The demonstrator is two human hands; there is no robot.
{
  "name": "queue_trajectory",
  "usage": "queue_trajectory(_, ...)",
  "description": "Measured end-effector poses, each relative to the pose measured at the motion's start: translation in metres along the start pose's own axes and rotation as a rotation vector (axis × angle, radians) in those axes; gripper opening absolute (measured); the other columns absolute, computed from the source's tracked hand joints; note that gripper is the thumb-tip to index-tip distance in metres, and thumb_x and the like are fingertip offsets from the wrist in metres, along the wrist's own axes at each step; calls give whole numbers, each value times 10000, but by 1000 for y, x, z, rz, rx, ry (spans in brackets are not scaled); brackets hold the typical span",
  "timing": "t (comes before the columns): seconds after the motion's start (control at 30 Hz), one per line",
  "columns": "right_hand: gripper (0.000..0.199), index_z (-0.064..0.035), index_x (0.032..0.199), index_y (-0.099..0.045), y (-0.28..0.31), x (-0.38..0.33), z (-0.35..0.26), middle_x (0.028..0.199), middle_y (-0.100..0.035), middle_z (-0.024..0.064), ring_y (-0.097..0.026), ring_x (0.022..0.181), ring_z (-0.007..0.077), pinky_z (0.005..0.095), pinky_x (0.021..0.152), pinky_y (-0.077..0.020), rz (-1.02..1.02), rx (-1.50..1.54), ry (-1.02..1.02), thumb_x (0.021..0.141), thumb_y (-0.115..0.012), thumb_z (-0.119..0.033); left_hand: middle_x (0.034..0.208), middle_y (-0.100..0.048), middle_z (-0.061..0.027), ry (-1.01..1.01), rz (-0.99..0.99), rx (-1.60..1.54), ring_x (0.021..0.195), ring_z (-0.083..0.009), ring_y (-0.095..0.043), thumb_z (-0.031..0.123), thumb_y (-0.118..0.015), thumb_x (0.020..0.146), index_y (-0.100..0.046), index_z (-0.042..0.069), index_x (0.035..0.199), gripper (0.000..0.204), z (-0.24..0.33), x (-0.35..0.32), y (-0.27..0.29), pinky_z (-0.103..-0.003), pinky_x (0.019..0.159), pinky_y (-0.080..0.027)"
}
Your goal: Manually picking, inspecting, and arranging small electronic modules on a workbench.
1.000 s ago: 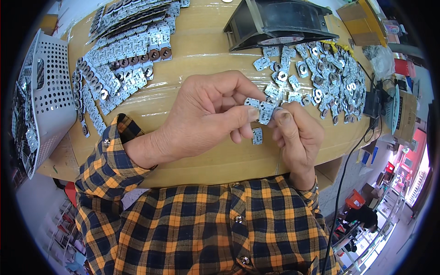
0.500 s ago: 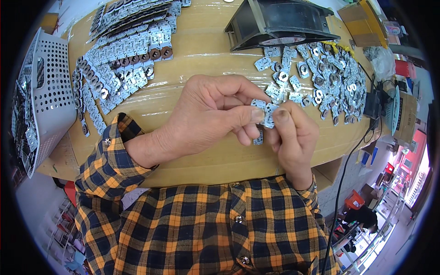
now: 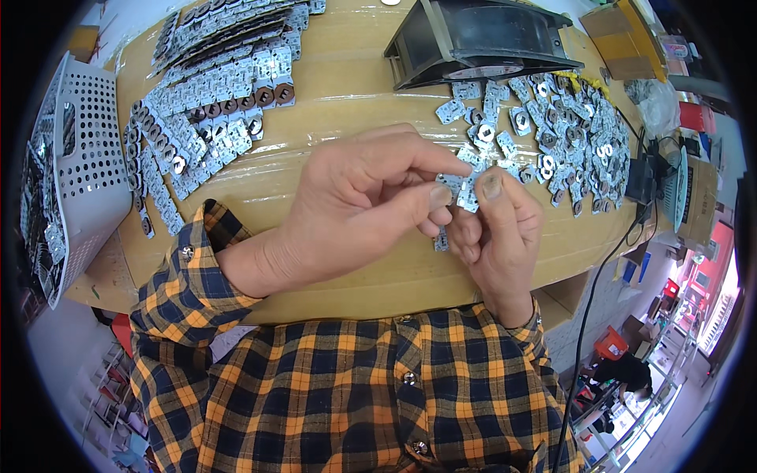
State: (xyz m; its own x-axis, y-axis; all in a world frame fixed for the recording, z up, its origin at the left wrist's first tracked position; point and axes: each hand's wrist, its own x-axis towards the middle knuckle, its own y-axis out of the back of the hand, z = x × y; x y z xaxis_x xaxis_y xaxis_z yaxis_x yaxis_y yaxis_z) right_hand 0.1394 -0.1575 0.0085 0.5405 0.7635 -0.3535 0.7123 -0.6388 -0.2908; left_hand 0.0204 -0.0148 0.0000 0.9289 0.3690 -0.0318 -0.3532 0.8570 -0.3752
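Closely paired, hands (image 3: 355, 193) pinch small silvery plates (image 3: 467, 195), thumbs (image 3: 494, 195) uppermost.

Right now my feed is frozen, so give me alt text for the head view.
A person's left hand and right hand pinch small silvery plates together above a tan tabletop. Joined rows of similar plates lie upper left, near a pale perforated basket; a loose scatter of plates lies right, by a boxy black fan.
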Motion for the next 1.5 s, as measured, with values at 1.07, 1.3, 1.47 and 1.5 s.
queue_trajectory(1.07,290,-1,708,-528,11,2,-1,584,-495,1,-409,495,49,249,446,-319,192,-956,625,980,-536,-103,912,-676,-71,65,101,212,790,-95,-662,-22,-622,897,-633,-50,1066,172,1,0,0,-204,725,-545)
queue_trajectory(1.3,309,-13,800,-580,6,-7,-10,664,-533,-4,-400,537,21,182,484,-288,8,-612,339,1008,-501,-227,845,-695,-87,182,40,-115,722,-106,-666,34,-644,910,-632,-64,1105,218,0,2,2,-218,649,-559)
queue_trajectory(1.47,333,-7,813,-589,6,-4,-8,677,-554,7,-431,518,27,181,462,-303,-82,-631,339,1008,-504,-263,839,-694,-109,202,-15,-122,681,-119,-672,22,-631,915,-630,-68,1097,204,3,2,5,-232,634,-570)
queue_trajectory(1.5,333,-7,813,-589,5,-5,-8,677,-554,7,-431,518,27,181,462,-303,-84,-632,340,1008,-504,-263,839,-694,-109,200,-14,-122,681,-119,-672,22,-631,915,-630,-68,1097,204,3,2,5,-232,634,-570)
